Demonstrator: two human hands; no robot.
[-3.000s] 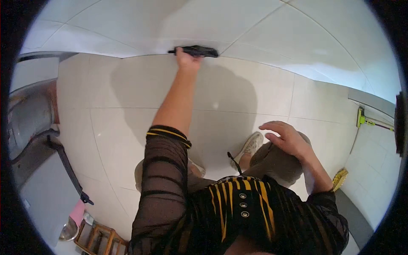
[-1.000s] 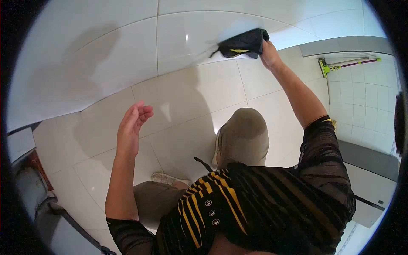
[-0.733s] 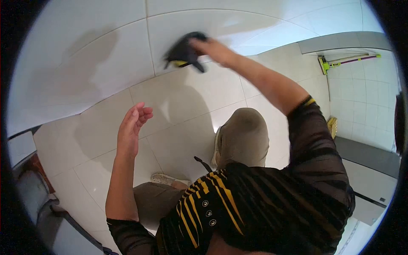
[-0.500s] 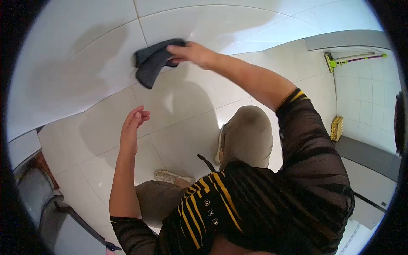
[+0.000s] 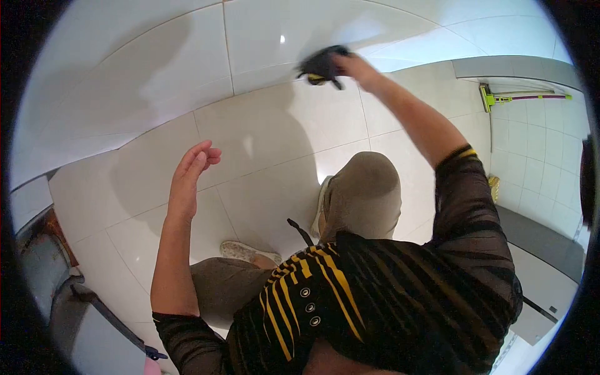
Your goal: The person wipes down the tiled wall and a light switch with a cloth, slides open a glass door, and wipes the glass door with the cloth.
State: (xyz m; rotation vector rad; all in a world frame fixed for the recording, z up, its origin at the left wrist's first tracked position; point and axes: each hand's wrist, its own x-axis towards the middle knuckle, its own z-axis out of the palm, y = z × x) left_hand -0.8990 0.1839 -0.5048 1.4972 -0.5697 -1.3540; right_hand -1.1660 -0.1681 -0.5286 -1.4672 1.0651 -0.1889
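- Seen from above, a crouching person in a black top with yellow stripes, brown trousers and pale shoes (image 5: 250,253) is close to a glossy white wall (image 5: 269,31).
- The right hand (image 5: 354,69) reaches forward, its fingers clamped on a bunched dark cloth (image 5: 321,64) (a little yellow shows on its underside).
- The cloth is at the wall's bottom edge, where it meets the far edge of the pale tiled floor (image 5: 256,200); whether it touches the wall is hard to tell. The cloth is slightly blurred.
- The left hand (image 5: 194,164) hangs open above the floor, fingers lightly bent and thumb slightly apart, well away from the cloth.
- On the right, a green mop head (image 5: 486,98) with a purple handle (image 5: 534,97) lies near the floor's edge; nearer the person is a yellow object (image 5: 494,187), partly hidden by the right sleeve (image 5: 469,206).
- At the lower left stand grey items with a dark strap (image 5: 115,319), and something pink (image 5: 152,367) shows below.
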